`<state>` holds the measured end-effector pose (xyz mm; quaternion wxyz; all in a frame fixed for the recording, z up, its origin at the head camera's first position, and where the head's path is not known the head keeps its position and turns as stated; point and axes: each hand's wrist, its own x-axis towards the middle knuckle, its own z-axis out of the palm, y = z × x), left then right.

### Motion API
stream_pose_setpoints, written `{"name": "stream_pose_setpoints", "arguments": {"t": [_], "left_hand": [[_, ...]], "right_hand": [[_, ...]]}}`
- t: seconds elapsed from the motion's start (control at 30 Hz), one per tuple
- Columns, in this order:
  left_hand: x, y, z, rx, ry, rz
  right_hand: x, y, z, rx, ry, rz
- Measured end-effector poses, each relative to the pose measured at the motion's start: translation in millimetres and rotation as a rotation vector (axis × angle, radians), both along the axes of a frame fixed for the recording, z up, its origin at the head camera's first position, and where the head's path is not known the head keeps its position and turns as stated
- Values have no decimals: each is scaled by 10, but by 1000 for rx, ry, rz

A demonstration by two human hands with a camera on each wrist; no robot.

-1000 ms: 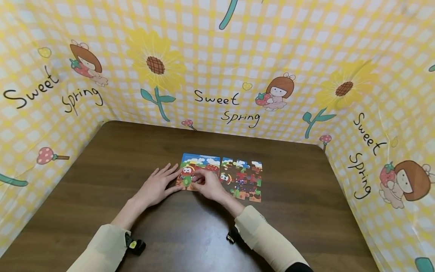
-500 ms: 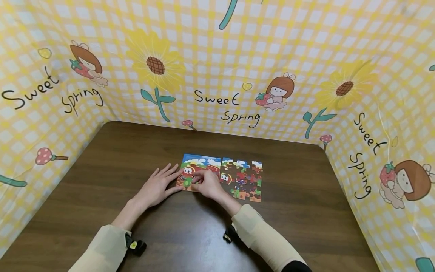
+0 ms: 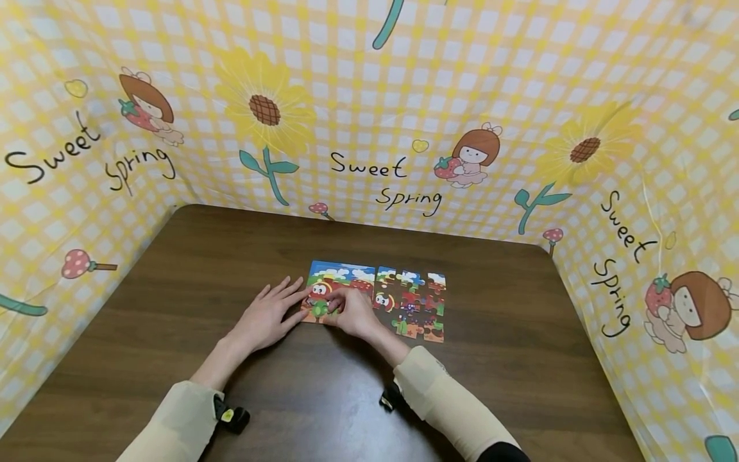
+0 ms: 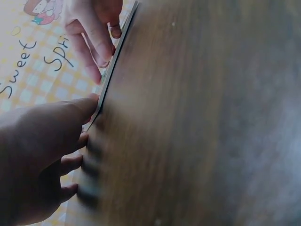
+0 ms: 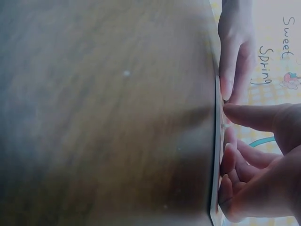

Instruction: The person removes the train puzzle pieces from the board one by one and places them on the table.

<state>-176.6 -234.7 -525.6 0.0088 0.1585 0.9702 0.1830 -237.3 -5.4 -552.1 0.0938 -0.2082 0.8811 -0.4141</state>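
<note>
In the head view, a colourful jigsaw board [image 3: 342, 273] with a cartoon scene lies flat on the brown table. My left hand [image 3: 267, 312] is spread beside it, index finger and thumb touching its left edge. My right hand [image 3: 353, 312] reaches over the lower middle of the board. Its thumb and bent index finger pinch a small puzzle piece low on the picture; the piece is mostly hidden by the fingers. In the right wrist view, the right thumb [image 5: 249, 117] and curled fingers [image 5: 228, 157] meet the board's surface. The left wrist view shows both hands at the board's thin edge [image 4: 115, 59].
Several loose puzzle pieces [image 3: 411, 298] lie in rough rows just right of the board. Yellow checked cloth [image 3: 369, 115] walls in the table [image 3: 485, 359] at the back and both sides. Each forearm wears a black wrist device [image 3: 233, 418].
The right thumb and fingertips have shifted slightly over the lower part of the board. My left hand stays at the board's left edge, and the loose pieces have not moved.
</note>
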Motion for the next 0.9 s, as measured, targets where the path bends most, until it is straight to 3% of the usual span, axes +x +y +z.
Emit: {"name": "stream_pose_setpoints", "arguments": {"t": [0.27, 0.6, 0.9], "left_hand": [[11, 32, -15, 21, 14, 41], [-5, 89, -32, 18, 28, 56], [-2, 77, -26, 18, 22, 61]], "right_hand": [[150, -8, 92, 6, 68, -13], [299, -33, 318, 82, 24, -68], [301, -54, 336, 116, 10, -64]]}}
